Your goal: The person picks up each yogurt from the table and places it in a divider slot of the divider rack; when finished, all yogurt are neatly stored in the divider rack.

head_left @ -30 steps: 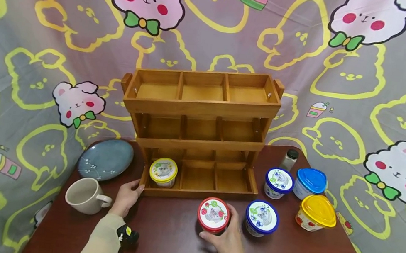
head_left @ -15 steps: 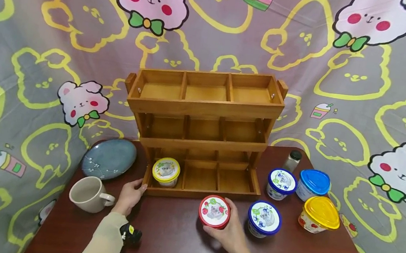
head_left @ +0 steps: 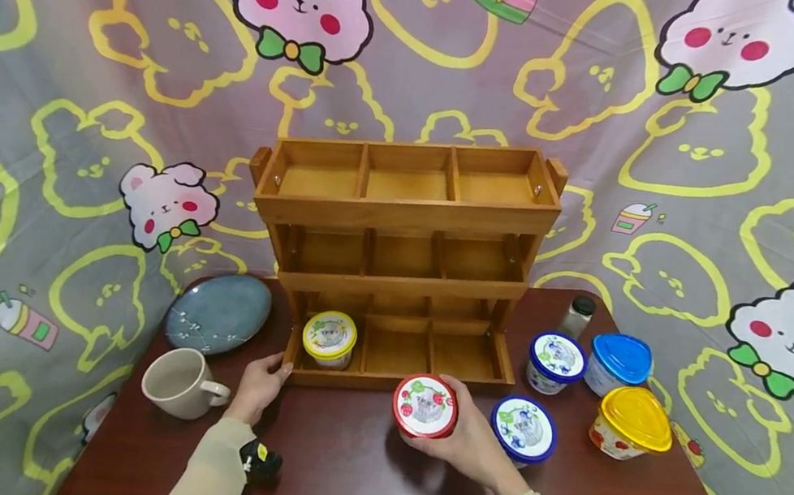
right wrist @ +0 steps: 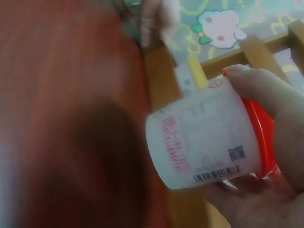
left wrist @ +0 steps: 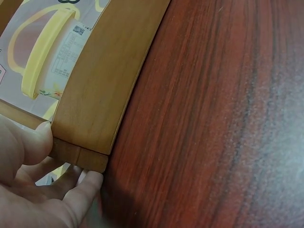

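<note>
head view: rack (head_left: 406, 214) stands toward the table's (head_left: 341, 478) far edge; yellow-lidded tub (head_left: 330, 336) sits in its bottom left compartment, apparently done.
red-lidded tub (head_left: 425, 406): raised off the table before the rack's front edge; right hand's (head_left: 469, 435) fingers curl round it. not yet shelved.
left hand (head_left: 260, 387): pinches the rack's lower left front corner.
round blue-lidded tubs (head_left: 525, 430): toward the table's right edge, presumably left.
red-lidded tub's print: barcode (right wrist: 216, 174), square code (right wrist: 236, 153); pink characters (right wrist: 173, 145) blurred; no brand legible.
</note>
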The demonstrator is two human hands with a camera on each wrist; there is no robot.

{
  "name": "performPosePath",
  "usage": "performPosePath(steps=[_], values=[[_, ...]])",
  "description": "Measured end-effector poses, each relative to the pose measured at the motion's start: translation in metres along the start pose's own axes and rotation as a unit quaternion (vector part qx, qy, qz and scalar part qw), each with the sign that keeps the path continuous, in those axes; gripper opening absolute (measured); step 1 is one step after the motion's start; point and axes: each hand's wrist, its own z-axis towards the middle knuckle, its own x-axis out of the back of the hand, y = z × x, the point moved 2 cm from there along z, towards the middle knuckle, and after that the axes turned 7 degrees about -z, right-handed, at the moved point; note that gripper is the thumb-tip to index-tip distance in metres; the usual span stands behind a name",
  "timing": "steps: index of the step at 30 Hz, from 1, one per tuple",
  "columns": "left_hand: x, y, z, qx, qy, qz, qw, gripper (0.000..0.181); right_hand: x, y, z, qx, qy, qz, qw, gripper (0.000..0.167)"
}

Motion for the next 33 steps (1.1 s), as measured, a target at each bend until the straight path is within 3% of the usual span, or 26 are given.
performPosePath(steps=[7,13,21,26,30,33], values=[[-0.002,0.002,0.002,-0.006,0.007,-0.001,1.0,0.046,0.034,-0.026,0.026,0.081,-0.012,-0.036,0.996,0.107],[0.0,0.002,0.001,-0.01,0.005,0.004,0.9999,0.045,0.048,-0.038,0.058,0.136,-0.057,-0.058,0.9873,0.106],[0.001,0.001,0.002,-0.005,0.004,-0.002,1.0,0.045,0.046,-0.043,0.095,0.149,-0.123,-0.055,0.9796,0.102],[-0.001,0.0,0.003,-0.012,0.001,0.0,0.9999,0.045,0.037,-0.039,0.116,0.125,-0.158,-0.049,0.9783,0.104],[0.0,0.0,0.003,-0.018,-0.004,0.001,0.9998,0.046,0.029,-0.034,0.132,0.113,-0.162,-0.035,0.9797,0.103],[0.004,-0.003,-0.001,-0.006,-0.004,0.01,0.9999,0.047,0.018,-0.029,0.14,0.122,-0.166,-0.037,0.9779,0.103]])
